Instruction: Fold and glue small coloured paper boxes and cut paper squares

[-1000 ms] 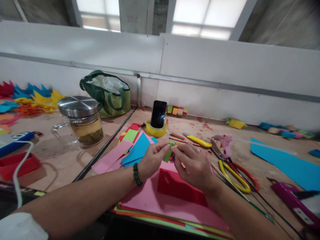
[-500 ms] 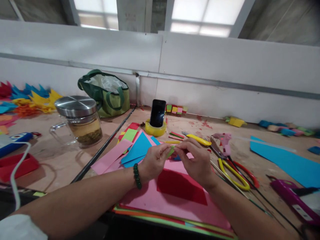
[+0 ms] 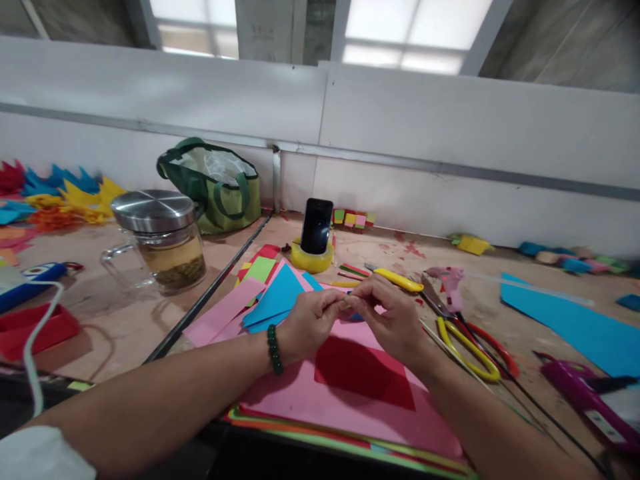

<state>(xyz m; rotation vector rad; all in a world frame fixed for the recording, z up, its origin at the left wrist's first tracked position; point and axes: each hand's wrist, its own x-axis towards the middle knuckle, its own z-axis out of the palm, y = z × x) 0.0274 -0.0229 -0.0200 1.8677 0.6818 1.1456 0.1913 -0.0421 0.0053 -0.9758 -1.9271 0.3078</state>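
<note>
My left hand [image 3: 314, 321], with a dark green bead bracelet [image 3: 274, 349] at its wrist, is closed in a pinch. The fingertips of my right hand [image 3: 389, 319] meet it, also pinched. Between them is a small green piece of paper, now almost wholly covered by the fingers. Both hands hover over a stack of pink sheets [image 3: 295, 400]. On that stack, below the hands, lies a dark red paper rectangle [image 3: 363, 377]. Blue paper [image 3: 275, 300] lies just beyond my left hand.
Right of my hands are a yellow cutter knife [image 3: 399, 280], scissors [image 3: 470, 350] with yellow and red handles, and a pink glue gun [image 3: 450, 287]. A phone [image 3: 317, 225] stands in a yellow tape roll [image 3: 311, 259]. At left are a glass mug [image 3: 173, 260] and a green bag [image 3: 230, 203].
The fingertips have closed together over the green piece of paper, which showed plainly before and is now nearly hidden. Both hands stay in about the same place.
</note>
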